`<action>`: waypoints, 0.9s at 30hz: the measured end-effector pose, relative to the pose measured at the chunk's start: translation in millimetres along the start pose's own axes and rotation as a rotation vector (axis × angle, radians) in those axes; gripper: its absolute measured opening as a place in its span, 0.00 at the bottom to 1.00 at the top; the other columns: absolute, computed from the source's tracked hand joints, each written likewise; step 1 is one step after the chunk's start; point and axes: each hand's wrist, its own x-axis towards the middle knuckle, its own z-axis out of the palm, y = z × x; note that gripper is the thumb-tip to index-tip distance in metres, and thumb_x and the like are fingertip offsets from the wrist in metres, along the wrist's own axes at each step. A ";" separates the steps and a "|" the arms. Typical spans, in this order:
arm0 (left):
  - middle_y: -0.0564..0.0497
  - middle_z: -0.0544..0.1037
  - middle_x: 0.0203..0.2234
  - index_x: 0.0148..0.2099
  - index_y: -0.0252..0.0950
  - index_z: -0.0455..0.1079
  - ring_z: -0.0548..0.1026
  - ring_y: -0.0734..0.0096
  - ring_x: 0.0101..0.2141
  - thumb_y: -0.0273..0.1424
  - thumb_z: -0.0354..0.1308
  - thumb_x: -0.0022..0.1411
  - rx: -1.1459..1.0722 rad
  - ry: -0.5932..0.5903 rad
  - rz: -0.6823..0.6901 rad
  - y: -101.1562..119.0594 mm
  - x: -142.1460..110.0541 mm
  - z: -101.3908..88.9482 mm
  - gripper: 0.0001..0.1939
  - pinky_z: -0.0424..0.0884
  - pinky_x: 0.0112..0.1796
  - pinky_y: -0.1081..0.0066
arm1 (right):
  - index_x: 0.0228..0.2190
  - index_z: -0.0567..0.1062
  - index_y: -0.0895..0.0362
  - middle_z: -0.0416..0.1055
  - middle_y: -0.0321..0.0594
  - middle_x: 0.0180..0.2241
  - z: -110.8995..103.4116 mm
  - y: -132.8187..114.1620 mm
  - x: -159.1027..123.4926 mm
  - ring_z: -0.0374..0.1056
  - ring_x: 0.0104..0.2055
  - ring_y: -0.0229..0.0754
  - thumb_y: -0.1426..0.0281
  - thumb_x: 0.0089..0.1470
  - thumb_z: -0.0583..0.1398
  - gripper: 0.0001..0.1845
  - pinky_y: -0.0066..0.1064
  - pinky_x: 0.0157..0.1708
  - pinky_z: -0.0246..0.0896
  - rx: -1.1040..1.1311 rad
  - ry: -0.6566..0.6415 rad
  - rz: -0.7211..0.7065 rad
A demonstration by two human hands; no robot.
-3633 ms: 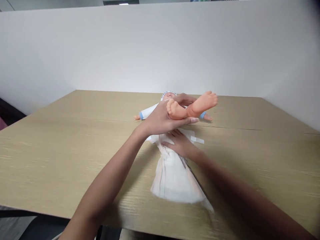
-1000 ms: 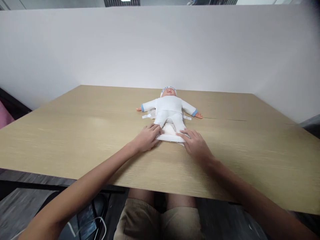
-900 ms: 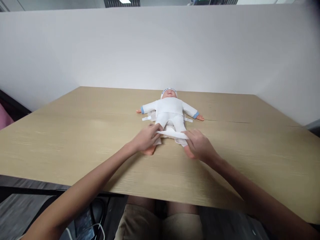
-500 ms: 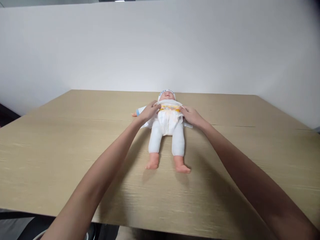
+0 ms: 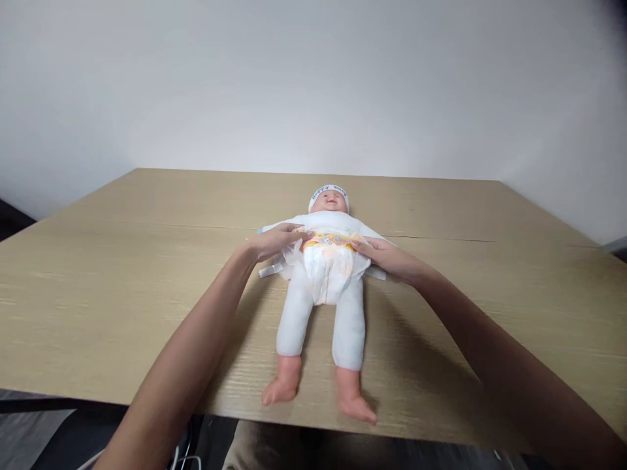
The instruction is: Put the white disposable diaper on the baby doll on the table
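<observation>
A baby doll in white clothes and a white cap lies on its back on the wooden table, feet toward me. A white diaper with an orange printed waistband is folded up over its belly. My left hand pinches the diaper's upper left corner at the doll's waist. My right hand holds the upper right corner, fingers pressed on the waistband. A white fastening tab sticks out below my left hand.
A plain white partition wall stands behind the table. The doll's bare feet reach close to the table's near edge. A seam line crosses the tabletop behind the doll.
The diaper front has been brought up from between the doll's legs onto its belly. The doll now lies nearer to me, and both hands stay at the waistband corners.
</observation>
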 end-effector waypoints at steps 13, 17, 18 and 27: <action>0.44 0.83 0.54 0.52 0.39 0.74 0.79 0.56 0.53 0.37 0.61 0.72 0.583 0.603 0.391 18.4 -41.1 54.4 0.11 0.72 0.55 0.57 | 0.38 0.79 0.52 0.83 0.41 0.37 -0.8 40.0 -75.0 0.77 0.37 0.47 0.51 0.65 0.62 0.18 0.37 0.38 0.63 -0.640 0.501 -0.017; 0.44 0.83 0.53 0.51 0.40 0.77 0.76 0.51 0.57 0.43 0.58 0.76 0.908 0.425 0.549 29.1 -29.9 96.3 0.14 0.69 0.60 0.52 | 0.37 0.74 0.52 0.79 0.42 0.36 13.0 64.0 -87.7 0.75 0.39 0.50 0.49 0.64 0.61 0.19 0.36 0.37 0.59 -0.800 0.570 -0.037; 0.43 0.82 0.54 0.52 0.39 0.78 0.75 0.49 0.58 0.45 0.58 0.76 0.977 0.392 0.528 29.4 -26.3 104.5 0.16 0.69 0.60 0.51 | 0.37 0.73 0.52 0.78 0.42 0.36 15.2 69.0 -87.8 0.74 0.40 0.50 0.48 0.63 0.61 0.20 0.36 0.37 0.59 -0.815 0.583 -0.038; 0.46 0.77 0.64 0.62 0.44 0.78 0.68 0.41 0.62 0.53 0.65 0.67 1.189 0.424 0.451 16.2 -11.0 120.8 0.27 0.68 0.59 0.44 | 0.28 0.68 0.51 0.67 0.35 0.25 7.4 73.6 -82.1 0.62 0.29 0.44 0.44 0.60 0.60 0.24 0.34 0.33 0.50 -0.548 0.484 0.064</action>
